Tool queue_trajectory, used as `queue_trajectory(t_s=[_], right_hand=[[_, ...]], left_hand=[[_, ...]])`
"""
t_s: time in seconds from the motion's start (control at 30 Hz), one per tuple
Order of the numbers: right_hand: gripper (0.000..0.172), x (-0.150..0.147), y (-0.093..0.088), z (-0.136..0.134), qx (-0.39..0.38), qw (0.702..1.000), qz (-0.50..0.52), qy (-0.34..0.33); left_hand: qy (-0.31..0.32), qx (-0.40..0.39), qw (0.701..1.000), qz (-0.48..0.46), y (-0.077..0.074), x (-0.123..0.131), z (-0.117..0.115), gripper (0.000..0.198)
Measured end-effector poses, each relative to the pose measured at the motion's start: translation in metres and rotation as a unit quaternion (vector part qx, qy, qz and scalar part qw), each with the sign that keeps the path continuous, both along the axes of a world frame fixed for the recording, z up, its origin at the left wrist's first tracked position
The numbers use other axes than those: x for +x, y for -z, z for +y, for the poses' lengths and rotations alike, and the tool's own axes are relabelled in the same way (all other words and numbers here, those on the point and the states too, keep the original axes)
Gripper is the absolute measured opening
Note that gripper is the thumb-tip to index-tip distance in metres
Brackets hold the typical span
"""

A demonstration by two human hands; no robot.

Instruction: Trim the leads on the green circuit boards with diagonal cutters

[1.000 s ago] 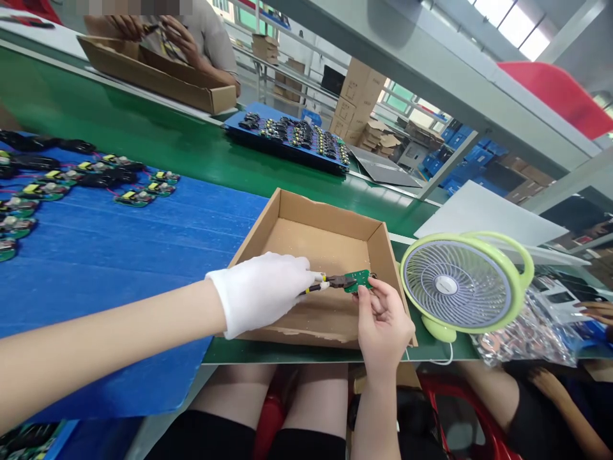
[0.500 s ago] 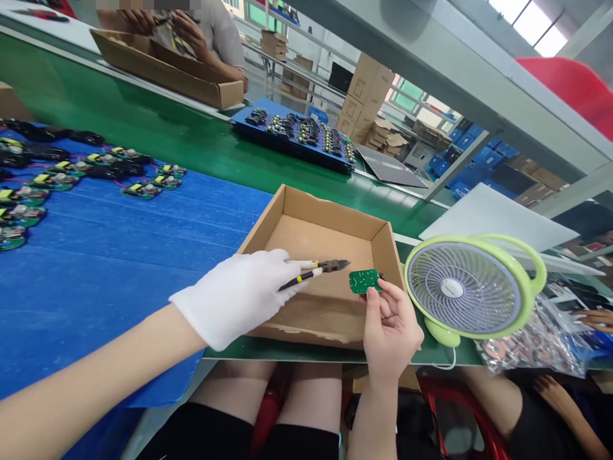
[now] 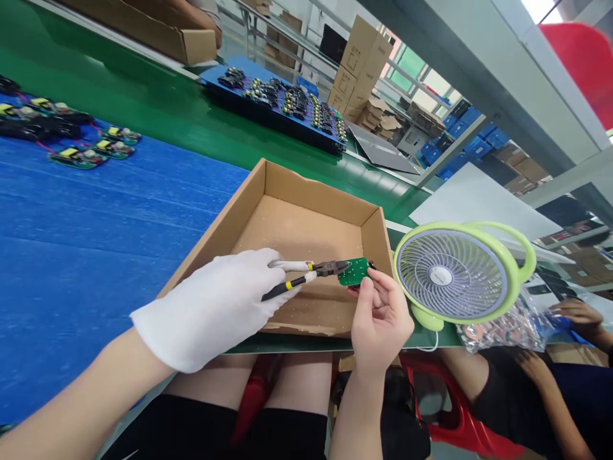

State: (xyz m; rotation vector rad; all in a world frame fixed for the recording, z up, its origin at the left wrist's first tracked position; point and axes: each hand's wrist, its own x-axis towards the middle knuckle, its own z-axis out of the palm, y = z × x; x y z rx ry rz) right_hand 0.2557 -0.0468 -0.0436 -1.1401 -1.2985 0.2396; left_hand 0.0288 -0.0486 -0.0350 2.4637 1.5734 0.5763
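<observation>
My left hand (image 3: 218, 306), in a white glove, is closed round the handles of a pair of cutting pliers (image 3: 328, 269). Their jaws reach the left edge of a small green circuit board (image 3: 354, 273); whether they grip anything on it I cannot tell. Bare, my right hand (image 3: 382, 313) pinches the board's right end between thumb and fingers, its soldered face turned towards me. Both hands are over a shallow cardboard box (image 3: 320, 195) with tiny specks on its bottom. A dark part shows behind the board's right corner.
A green fan (image 3: 453, 271) stands right of the box. Several boards with black parts (image 3: 79, 156) lie on the blue sheet (image 3: 158, 211) at left. A blue tray (image 3: 268, 96) of boards sits behind. Another person's hand (image 3: 577, 314) is at far right, near plastic bags (image 3: 507, 322).
The pliers have moved right and the board slightly left, so the jaws now meet the board's edge. The camera view has shifted, and the person across the bench is mostly out of view.
</observation>
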Motion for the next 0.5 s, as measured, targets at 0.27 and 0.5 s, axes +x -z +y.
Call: queue_trajectory(t_s=[0.27, 0.5], right_hand=[[0.011, 0.000, 0.003, -0.001, 0.022, 0.999, -0.039, -0.004], [0.013, 0.001, 0.004, 0.000, 0.025, 0.998, -0.064, 0.004]], left_hand=[[-0.003, -0.042, 0.996, 0.082, -0.010, 0.004, 0.000, 0.043], [-0.007, -0.054, 0.993, 0.106, -0.013, 0.008, -0.001, 0.045]])
